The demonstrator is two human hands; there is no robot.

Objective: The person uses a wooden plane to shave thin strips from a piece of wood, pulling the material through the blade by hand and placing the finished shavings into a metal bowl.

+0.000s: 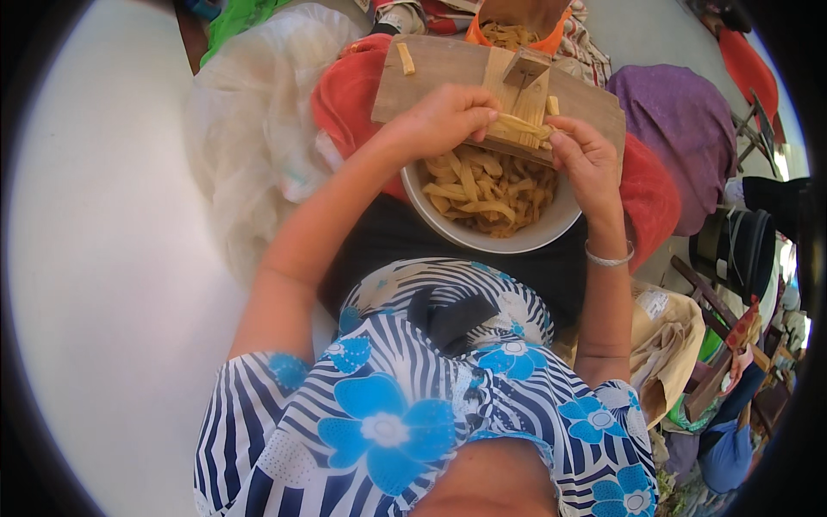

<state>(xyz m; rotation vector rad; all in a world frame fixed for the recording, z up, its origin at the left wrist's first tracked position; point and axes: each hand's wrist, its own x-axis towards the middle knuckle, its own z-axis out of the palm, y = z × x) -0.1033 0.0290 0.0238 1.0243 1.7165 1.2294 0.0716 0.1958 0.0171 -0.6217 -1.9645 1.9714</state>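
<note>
A yellowish-tan strip point(520, 126), limp and slightly twisted, is stretched between my two hands. My left hand point(452, 114) pinches its left end between thumb and fingers. The right end is pinched by my right hand point(587, 155). Both hands are over the near edge of a wooden board point(439, 76). Fixed on the board is a paler wood strip with an upright wooden block point(526, 65). Below my hands, a white bowl point(428, 213) holds a heap of similar strips point(491, 189). The board hides the bowl's far side.
An orange container point(560, 33) with more strips stands beyond the board. Red cloth point(340, 96) lies under the board on both sides. To the left is a translucent plastic bag point(263, 129); to the right are a purple cloth point(676, 142) and a brown paper bag point(668, 345).
</note>
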